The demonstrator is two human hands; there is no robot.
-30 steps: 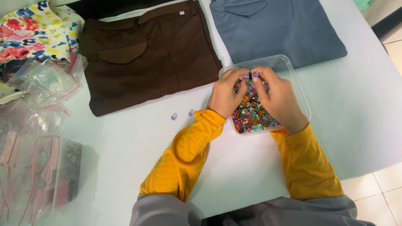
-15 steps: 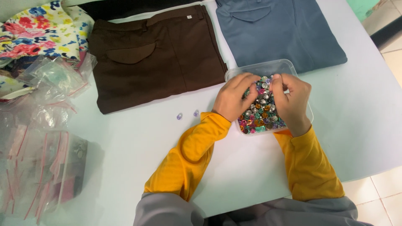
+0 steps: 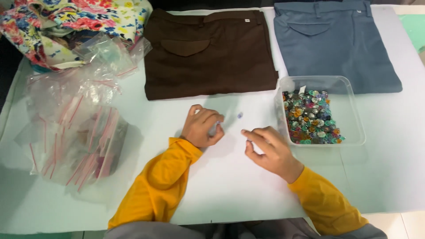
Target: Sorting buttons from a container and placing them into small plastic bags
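My left hand (image 3: 201,126) rests on the white table (image 3: 221,186) with its fingers curled around a small pale button at the fingertips. My right hand (image 3: 271,149) lies just right of it, thumb and forefinger pinched on a tiny button. A small bluish button (image 3: 239,115) lies loose on the table between and above the hands. A clear plastic box (image 3: 354,113) holding many mixed colourful buttons (image 3: 312,117) stands right of my right hand, apart from it.
Folded brown trousers (image 3: 208,53) and folded blue trousers (image 3: 332,40) lie at the back of the table. A floral cloth (image 3: 66,20) is heaped at the back left. Several clear zip bags (image 3: 75,128) are piled at the left.
Both hands have left the button box and moved left and down onto the table. The view has shifted, so the box now sits to the right.
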